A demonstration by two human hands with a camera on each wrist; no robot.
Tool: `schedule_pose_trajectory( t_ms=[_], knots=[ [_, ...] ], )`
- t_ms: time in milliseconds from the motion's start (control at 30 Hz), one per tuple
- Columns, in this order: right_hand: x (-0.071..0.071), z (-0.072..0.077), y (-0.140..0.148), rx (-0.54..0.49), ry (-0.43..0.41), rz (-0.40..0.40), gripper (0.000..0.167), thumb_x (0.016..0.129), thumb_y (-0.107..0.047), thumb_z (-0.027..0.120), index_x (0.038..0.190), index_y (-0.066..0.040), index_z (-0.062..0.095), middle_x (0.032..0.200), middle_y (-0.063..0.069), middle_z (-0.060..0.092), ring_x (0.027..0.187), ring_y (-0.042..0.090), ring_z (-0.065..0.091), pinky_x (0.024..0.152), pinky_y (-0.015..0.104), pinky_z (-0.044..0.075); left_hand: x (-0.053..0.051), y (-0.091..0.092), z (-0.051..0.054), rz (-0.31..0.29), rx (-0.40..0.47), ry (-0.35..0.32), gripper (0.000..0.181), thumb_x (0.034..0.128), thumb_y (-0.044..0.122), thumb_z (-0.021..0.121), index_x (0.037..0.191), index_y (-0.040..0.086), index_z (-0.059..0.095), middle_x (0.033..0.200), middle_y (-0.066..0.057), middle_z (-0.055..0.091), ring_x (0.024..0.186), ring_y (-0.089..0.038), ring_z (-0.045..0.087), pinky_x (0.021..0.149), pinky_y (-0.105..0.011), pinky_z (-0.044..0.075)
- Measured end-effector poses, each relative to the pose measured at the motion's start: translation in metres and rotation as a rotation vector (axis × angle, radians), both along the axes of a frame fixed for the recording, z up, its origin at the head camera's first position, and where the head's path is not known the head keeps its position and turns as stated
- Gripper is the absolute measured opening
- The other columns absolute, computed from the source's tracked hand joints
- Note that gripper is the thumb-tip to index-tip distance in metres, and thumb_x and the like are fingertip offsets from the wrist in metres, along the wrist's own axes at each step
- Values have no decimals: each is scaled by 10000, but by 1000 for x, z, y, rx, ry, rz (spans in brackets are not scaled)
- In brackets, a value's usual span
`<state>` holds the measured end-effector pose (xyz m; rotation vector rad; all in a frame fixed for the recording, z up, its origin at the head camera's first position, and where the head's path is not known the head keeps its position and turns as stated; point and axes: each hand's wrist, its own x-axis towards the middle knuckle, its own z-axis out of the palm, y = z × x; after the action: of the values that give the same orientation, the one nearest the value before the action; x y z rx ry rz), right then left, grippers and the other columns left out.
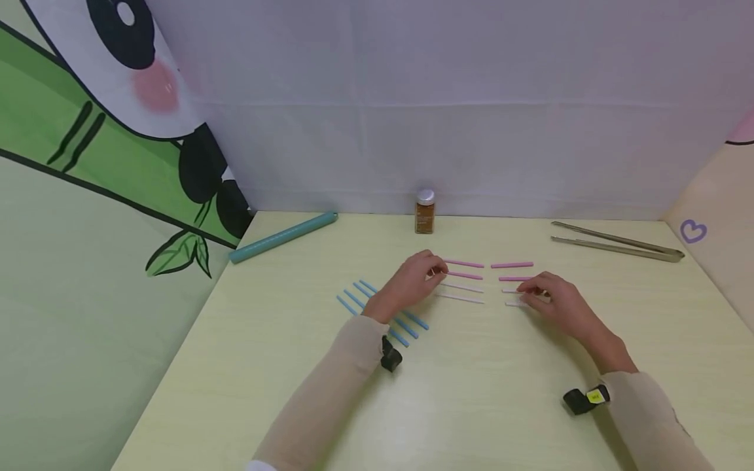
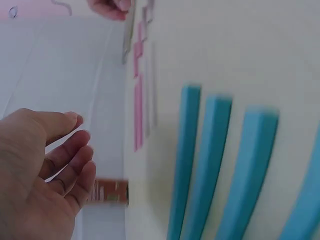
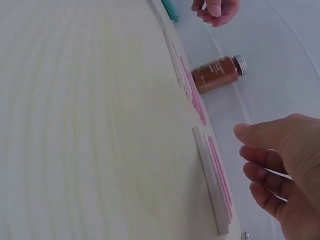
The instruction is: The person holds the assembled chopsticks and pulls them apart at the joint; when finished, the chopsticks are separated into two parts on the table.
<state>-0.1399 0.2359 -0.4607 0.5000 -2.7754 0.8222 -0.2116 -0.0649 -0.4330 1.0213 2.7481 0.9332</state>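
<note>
My left hand (image 1: 415, 280) hovers over the table with its fingers loosely bent and holds nothing; the left wrist view shows a gap between thumb and fingers. Under its wrist lie several blue sticks (image 1: 415, 320), slanted side by side and partly hidden. To the right of its fingertips, two pink sticks (image 1: 465, 264) and two white sticks (image 1: 462, 299) lie in a row. My right hand (image 1: 556, 302), also holding nothing, has relaxed fingers above a second group of two pink sticks (image 1: 512, 265) and two white sticks (image 1: 512, 303), whose right ends it covers.
A brown bottle (image 1: 425, 214) with a silver cap stands at the back middle. A teal rod (image 1: 284, 238) lies at the back left edge. Metal tongs (image 1: 618, 246) rest at the back right. A pale cloth wall (image 1: 459, 150) rises behind the table (image 1: 471, 405).
</note>
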Motion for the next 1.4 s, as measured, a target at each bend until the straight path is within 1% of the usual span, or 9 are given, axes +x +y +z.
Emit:
schedule_pose_trajectory(
  t_ms=[133, 200, 333, 400, 533, 767, 1067, 1267, 1400],
  knots=[
    [-2, 10, -20, -63, 34, 14, 203, 860, -47, 689, 1062, -33, 672, 961, 93, 636, 862, 218, 571, 722, 304, 490, -10, -40, 11, 55, 91, -58, 196, 974, 159, 558, 1094, 42, 658, 1010, -53, 615, 926, -158, 581, 831, -267, 495],
    [-3, 12, -33, -102, 44, 27, 256, 860, -47, 688, 1111, -15, 645, 993, 116, 637, 877, 230, 576, 725, 315, 491, -16, -61, 11, 89, 117, -70, 206, 973, 173, 562, 1099, 47, 663, 1020, -51, 630, 932, -162, 587, 831, -292, 501],
    [-3, 12, -60, -173, 36, 44, 318, 867, -56, 686, 1161, 15, 588, 1027, 151, 630, 902, 253, 585, 751, 385, 502, -24, -101, 2, 147, 136, -87, 214, 969, 210, 570, 1101, 73, 668, 1052, -45, 645, 964, -170, 601, 852, -330, 506],
    [-3, 10, -74, -208, 17, 45, 326, 870, -67, 686, 1165, 14, 574, 1023, 153, 628, 904, 250, 584, 759, 384, 504, -27, -117, -5, 174, 140, -118, 224, 968, 216, 573, 1113, 73, 665, 1076, -43, 642, 990, -178, 599, 881, -349, 499],
    [-1, 4, -102, -264, -32, 54, 345, 875, -99, 691, 1182, -5, 564, 1013, 134, 628, 905, 219, 578, 771, 340, 503, -30, -137, -15, 192, 135, -175, 210, 963, 193, 583, 1120, 77, 659, 1108, -54, 638, 1021, -199, 593, 922, -381, 484],
    [3, -6, -144, -303, -141, 96, 368, 877, -158, 699, 1188, -13, 564, 1006, 87, 621, 902, 169, 550, 800, 330, 507, -32, -145, -23, 133, 66, -221, 167, 928, 186, 636, 1074, 118, 682, 1080, -39, 647, 997, -183, 599, 928, -378, 479],
    [6, -18, -166, -309, -204, 110, 338, 860, -170, 720, 1140, -33, 588, 964, 33, 605, 877, 140, 538, 787, 291, 480, -31, -137, -26, 39, -9, -200, 163, 878, 224, 702, 1017, 139, 706, 1010, -3, 636, 933, -151, 565, 872, -338, 465],
    [5, -23, -173, -229, -205, 89, 238, 865, -203, 715, 1061, -92, 638, 960, -5, 600, 877, 120, 537, 799, 307, 477, -35, -131, -27, -41, -86, -125, 109, 854, 235, 724, 937, 165, 722, 955, 12, 608, 884, -140, 535, 836, -337, 456],
    [5, -24, -176, -162, -191, 77, 124, 870, -197, 704, 971, -133, 669, 924, -33, 577, 858, 110, 518, 792, 315, 466, -38, -127, -28, -61, -107, -118, 50, 854, 227, 724, 873, 182, 710, 909, 20, 589, 854, -139, 517, 821, -324, 441]
  ],
)
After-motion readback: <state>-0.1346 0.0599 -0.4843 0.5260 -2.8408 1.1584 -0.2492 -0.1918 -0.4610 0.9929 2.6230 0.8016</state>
